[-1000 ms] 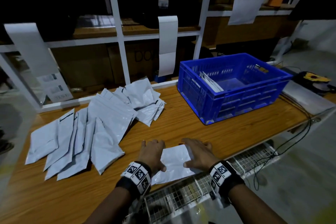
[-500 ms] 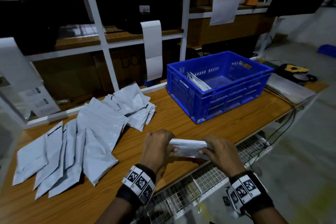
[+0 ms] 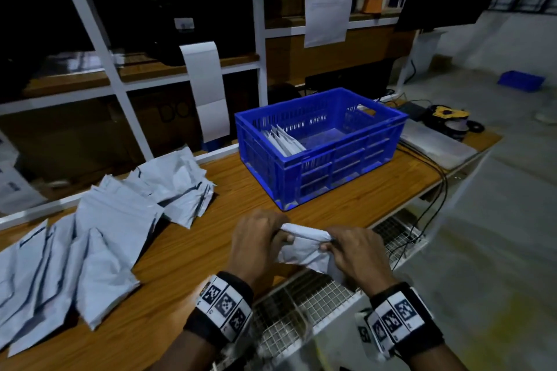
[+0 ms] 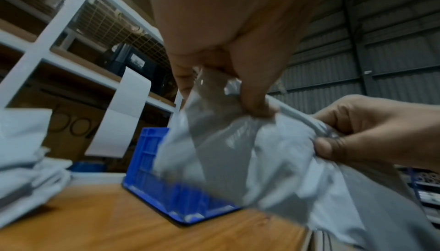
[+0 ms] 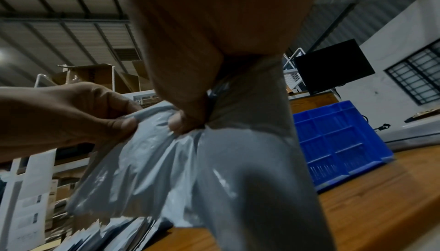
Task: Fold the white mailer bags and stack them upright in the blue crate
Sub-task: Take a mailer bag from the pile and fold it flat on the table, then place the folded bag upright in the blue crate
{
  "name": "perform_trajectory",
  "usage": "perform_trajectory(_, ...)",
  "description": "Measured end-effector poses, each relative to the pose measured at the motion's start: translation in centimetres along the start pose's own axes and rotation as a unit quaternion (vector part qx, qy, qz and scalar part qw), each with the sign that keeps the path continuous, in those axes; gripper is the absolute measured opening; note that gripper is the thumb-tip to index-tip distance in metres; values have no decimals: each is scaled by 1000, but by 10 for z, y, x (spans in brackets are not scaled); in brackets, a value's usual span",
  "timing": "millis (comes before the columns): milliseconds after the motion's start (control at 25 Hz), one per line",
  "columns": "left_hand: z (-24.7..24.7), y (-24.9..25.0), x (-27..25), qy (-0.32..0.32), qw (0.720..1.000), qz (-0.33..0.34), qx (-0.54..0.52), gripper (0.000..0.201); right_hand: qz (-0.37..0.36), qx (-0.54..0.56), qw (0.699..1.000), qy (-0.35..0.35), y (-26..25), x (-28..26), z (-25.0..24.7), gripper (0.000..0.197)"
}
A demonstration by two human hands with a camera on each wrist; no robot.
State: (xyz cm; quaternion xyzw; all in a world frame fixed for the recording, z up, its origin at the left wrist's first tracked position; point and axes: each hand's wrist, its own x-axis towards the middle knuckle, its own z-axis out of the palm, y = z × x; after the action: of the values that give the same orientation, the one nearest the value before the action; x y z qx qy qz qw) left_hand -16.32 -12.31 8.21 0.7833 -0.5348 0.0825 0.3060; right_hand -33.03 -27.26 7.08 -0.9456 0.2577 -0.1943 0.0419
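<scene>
Thin white plastic mailer bag (image 4: pixel 273 161), pinched between both hands: glossy, crinkled film with bright highlights along its creases. Loose white mailer bags (image 3: pixel 99 238) on the desk: the same smooth plastic, duller in the dim light. Blue rectangular crate (image 3: pixel 325 159): moulded rigid plastic with slotted, ribbed walls and a slight sheen. Brown desk (image 3: pixel 187 253): wood-grain surface, smooth, semi-gloss. White wire mesh panel (image 3: pixel 301 307) below the desk edge: coated metal grid. White shelving frame (image 3: pixel 259 39): painted metal, matt.

Loose bags (image 3: pixel 99 229) lie left on the table (image 3: pixel 340 208), the crate (image 3: pixel 319 141) behind right with folded bags (image 3: pixel 283 141) inside.
</scene>
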Motion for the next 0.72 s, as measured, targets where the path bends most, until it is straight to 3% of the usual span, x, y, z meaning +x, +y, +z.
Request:
perform_trajectory(120, 17, 28, 7, 61, 991, -51, -112, 54, 0, 22, 1000, 8, 23, -1, -5, 16)
perform_trajectory(200, 31, 46, 11, 77, 978, -92, -170, 62, -10, 36, 999, -20, 43, -7, -5, 17)
perform_trajectory(400, 67, 62, 12, 106, 951, -214, -196, 57, -24, 69, 995, -66, 94, -20, -2, 34)
perform_trajectory(560, 82, 71, 15, 168, 948, -229, -142, 58, -16, 167, 985, -38, 105, -26, 0, 55)
perform_trajectory(720, 75, 82, 25, 169, 945, -244, -141, 47, 34, 202, 979, 6, 94, -18, 1, 70)
